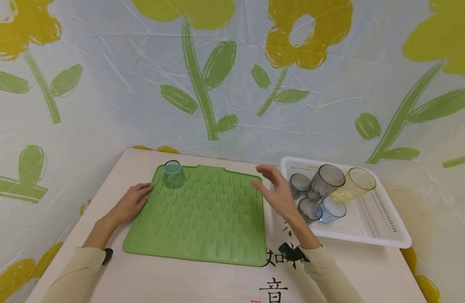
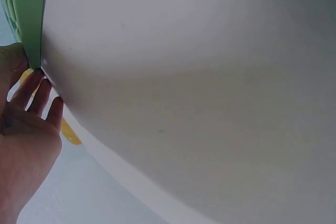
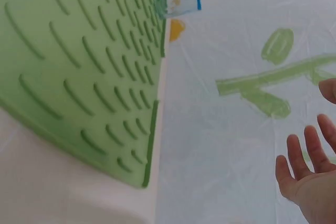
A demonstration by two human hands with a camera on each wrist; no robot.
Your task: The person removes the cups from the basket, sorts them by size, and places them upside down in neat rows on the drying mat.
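A ribbed green drying mat (image 1: 202, 219) lies on the table, with a blue-tinted glass (image 1: 174, 174) standing at its far left corner. My left hand (image 1: 132, 201) rests at the mat's left edge, fingers loosely bent and nothing seen in the palm. In the left wrist view its fingertips (image 2: 55, 107) are down beside the green mat edge (image 2: 32, 19). My right hand (image 1: 276, 193) hovers over the mat's right side, thumb and fingers spread apart, holding nothing. The right wrist view shows those fingers (image 3: 313, 148) relaxed in the air.
Right of the mat stands a white plastic basket (image 1: 395, 235). It holds several glasses: grey ones including a tall grey glass (image 1: 326, 182), a yellow glass (image 1: 355, 185) and a blue glass (image 1: 332, 209). Black writing (image 1: 274, 290) marks the table front. A flowered cloth (image 1: 232, 84) hangs behind.
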